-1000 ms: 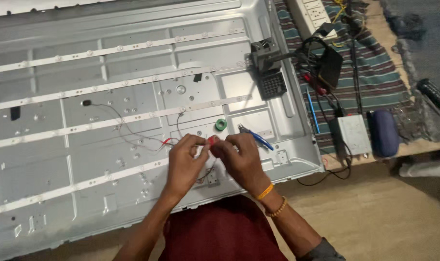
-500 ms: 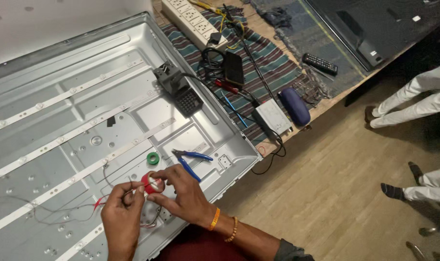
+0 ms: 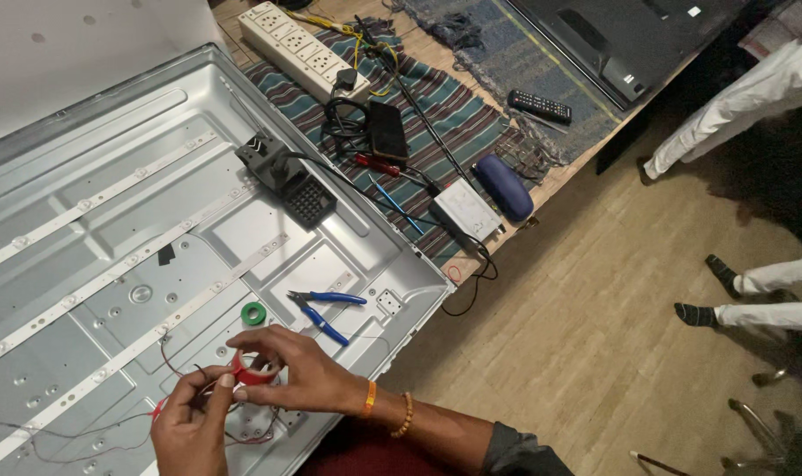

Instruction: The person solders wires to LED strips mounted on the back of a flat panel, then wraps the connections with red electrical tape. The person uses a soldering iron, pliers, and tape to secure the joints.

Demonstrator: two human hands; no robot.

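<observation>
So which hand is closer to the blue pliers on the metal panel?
The right. The right hand lies just below the blue pliers, apart from them, fingers on the red tape roll. The left hand sits lower and further left, by the red wires.

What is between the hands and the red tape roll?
Nothing visible is. The right hand grips the red tape roll directly, and the left hand touches it from below. The blue pliers lie apart, beyond it.
</observation>
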